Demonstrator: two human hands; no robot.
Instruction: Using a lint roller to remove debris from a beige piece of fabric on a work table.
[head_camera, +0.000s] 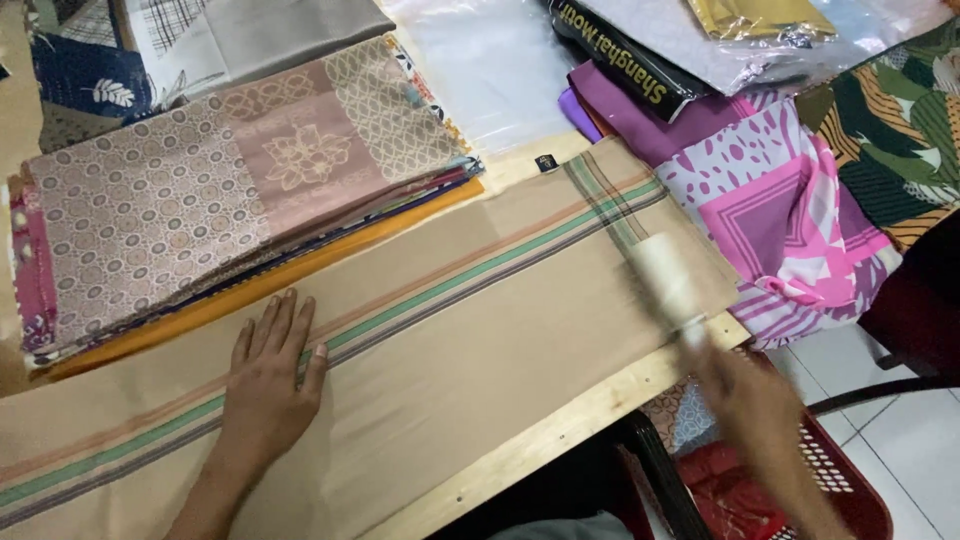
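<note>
My left hand (268, 385) lay flat, fingers spread, pressing the tan cloth (450, 330) that was spread along the wooden counter (560, 425). My right hand (745, 400), blurred, had its grip closed on a pale roller (668, 275) resting on the cloth's right end. A stack (200, 200) of folded fabrics lay just behind
</note>
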